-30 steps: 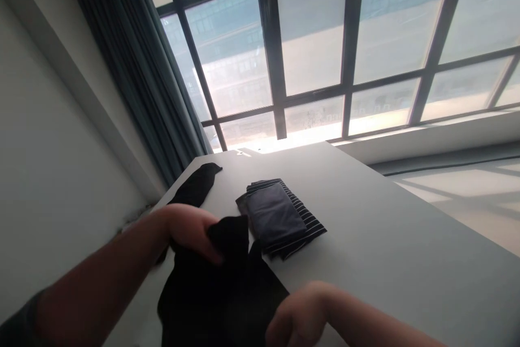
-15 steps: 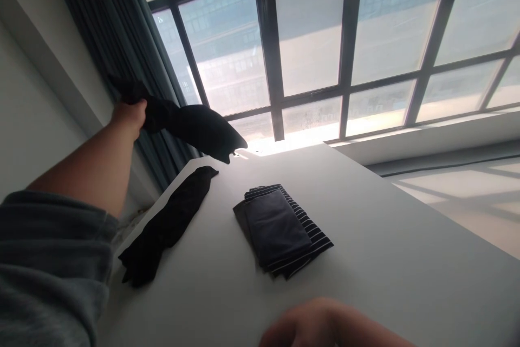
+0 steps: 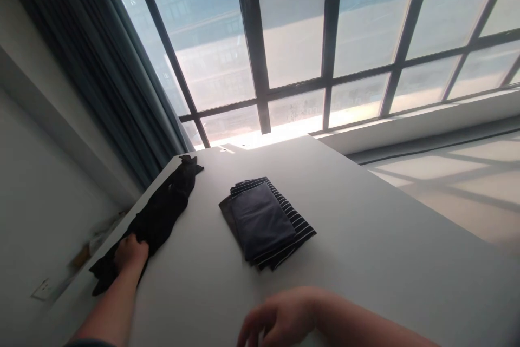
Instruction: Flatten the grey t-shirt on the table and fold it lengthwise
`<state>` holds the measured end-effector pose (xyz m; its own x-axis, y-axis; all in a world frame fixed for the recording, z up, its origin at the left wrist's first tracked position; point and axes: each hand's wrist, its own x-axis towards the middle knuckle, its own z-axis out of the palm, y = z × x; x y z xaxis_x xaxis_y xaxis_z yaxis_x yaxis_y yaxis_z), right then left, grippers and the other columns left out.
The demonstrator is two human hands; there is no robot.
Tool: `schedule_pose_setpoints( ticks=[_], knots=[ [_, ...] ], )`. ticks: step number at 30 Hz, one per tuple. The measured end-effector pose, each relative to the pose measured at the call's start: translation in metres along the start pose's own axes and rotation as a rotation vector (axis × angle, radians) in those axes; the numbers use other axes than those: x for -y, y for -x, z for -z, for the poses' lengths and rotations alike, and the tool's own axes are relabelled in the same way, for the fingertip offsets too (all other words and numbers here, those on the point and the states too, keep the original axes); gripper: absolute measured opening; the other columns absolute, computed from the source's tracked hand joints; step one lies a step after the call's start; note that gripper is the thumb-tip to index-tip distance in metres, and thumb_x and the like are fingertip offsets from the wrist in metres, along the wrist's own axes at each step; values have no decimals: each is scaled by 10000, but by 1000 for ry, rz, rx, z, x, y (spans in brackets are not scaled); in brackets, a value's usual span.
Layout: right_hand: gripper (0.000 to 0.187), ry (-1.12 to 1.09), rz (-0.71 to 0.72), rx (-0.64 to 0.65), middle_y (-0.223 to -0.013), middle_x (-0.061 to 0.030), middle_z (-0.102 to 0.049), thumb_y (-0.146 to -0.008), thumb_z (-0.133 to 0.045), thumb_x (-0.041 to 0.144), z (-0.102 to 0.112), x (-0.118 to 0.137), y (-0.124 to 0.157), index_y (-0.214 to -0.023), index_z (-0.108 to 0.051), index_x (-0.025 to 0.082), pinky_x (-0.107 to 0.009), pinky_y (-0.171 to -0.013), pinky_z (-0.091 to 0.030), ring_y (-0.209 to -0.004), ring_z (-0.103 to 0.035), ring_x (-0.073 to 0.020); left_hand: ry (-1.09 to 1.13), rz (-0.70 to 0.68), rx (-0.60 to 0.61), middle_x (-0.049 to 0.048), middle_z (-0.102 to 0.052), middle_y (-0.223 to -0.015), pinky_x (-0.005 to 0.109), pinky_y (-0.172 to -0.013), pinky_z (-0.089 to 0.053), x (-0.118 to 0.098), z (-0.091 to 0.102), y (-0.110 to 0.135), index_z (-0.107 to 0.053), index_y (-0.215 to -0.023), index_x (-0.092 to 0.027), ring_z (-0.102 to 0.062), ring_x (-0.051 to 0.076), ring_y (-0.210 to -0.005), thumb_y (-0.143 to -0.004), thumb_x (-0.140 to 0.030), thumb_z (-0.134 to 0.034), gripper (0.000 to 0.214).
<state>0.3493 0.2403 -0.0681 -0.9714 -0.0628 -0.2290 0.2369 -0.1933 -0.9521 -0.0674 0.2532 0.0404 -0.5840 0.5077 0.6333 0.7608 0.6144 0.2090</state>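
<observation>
My left hand (image 3: 132,252) is closed on a crumpled black cloth (image 3: 168,209), probably a garment, that lies lengthwise along the table's left side. Its ragged far end points toward the window. Near the bottom edge hovers my right hand (image 3: 280,317), fingers loosely bent and slightly apart, with nothing visible in them; part of it is cut off by the frame. Between the hands and farther off rests a neat stack of folded cloths (image 3: 262,222): a dark blue-grey one on top, black with white stripes beneath, and a grey one showing at the left.
The white table (image 3: 357,217) carries these cloths and reaches toward a large dark-framed window (image 3: 290,22). A dark curtain (image 3: 93,60) hangs at the left. Past the table's left edge, blurred items (image 3: 99,236) sit low near a wall socket (image 3: 41,289).
My left hand has come down from the air with a black cloth, now laid over the one on the table's left. My right hand has moved slightly left and further into view.
</observation>
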Motion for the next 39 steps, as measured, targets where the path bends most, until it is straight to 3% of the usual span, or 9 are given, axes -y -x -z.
schedule_pose_setpoints(
  ticks=[4, 7, 11, 14, 19, 25, 29, 35, 39],
  knots=[
    [359, 31, 44, -337, -853, 9, -679, -856, -577, 199, -4, 9, -1, -1189, -712, 185, -153, -539, -491, -565, -592, -53, 55, -157, -3, 143, -672, -1290, 547, -967, -543, 8, -28, 38, -647, -1108, -196, -637, 351, -1184, -816, -137, -561, 310],
    [190, 369, 243, -760, -748, 1, -659, -888, -587, 219, 7, 9, 0, -961, -744, 141, -149, -607, -442, -621, -568, -60, 286, -388, 240, 146, -694, -1243, 506, -1038, -506, -47, -37, 93, -640, -1153, -191, -650, 319, -1155, -893, -256, -485, 310],
    [292, 700, 449, -1417, -941, -74, -708, -982, -509, 342, 40, 6, 18, -905, -723, 159, -272, -898, -486, -935, -612, -158, 460, -355, 718, 166, -609, -1432, 383, -1122, -447, -143, -22, 187, -486, -1467, -165, -580, 289, -1319, -914, -474, -588, 642],
    [306, 755, 344, -1719, -1160, -102, -696, -954, -532, 357, 66, 1, 30, -1117, -712, 172, -379, -1078, -431, -1144, -572, -224, 339, -306, 730, 201, -466, -1561, 419, -1163, -389, -183, -2, 226, -380, -1578, -187, -481, 354, -1414, -817, -492, -734, 894],
    [381, 681, 234, -1613, -1225, -114, -691, -963, -523, 379, 81, -5, 31, -1191, -716, 142, -425, -1125, -422, -1189, -569, -245, 375, -314, 638, 175, -539, -1460, 496, -1137, -394, -182, 13, 222, -551, -1489, -278, -508, 382, -1361, -868, -408, -709, 654],
    [542, 677, 546, -1258, -1482, -104, -554, -936, -549, 289, 55, 8, 30, -1468, -565, 189, -423, -1219, -414, -1389, -522, -220, 805, -263, 509, 125, -645, -1243, 431, -1091, -462, -167, 5, 212, -721, -1159, -206, -602, 290, -1229, -930, -374, -586, 314],
    [804, 753, 678, -1046, -1562, -94, -477, -817, -534, 98, 40, 12, 33, -1598, -377, 205, -389, -1256, -389, -1461, -473, -201, 1108, -193, 644, 71, -724, -1033, 374, -956, -541, -166, 3, 207, -712, -972, -197, -673, 247, -1016, -934, -412, -547, 274],
    [681, 921, 777, -1193, -1419, -85, -591, -776, -503, 57, 32, 15, 36, -1439, -542, 206, -372, -1195, -431, -1361, -533, -200, 1480, 241, 705, 127, -736, -1101, 435, -898, -605, -162, -9, 197, -678, -1161, -187, -704, 298, -1066, -929, -463, -580, 373],
    [432, 942, 403, -1330, -1183, -75, -665, -798, -575, 113, 40, 10, 27, -1204, -698, 193, -352, -1054, -471, -1110, -603, -199, 1358, 620, 504, 151, -712, -1173, 454, -909, -614, -157, -24, 189, -550, -1308, -187, -716, 291, -1095, -983, -374, -447, 389]
  ],
)
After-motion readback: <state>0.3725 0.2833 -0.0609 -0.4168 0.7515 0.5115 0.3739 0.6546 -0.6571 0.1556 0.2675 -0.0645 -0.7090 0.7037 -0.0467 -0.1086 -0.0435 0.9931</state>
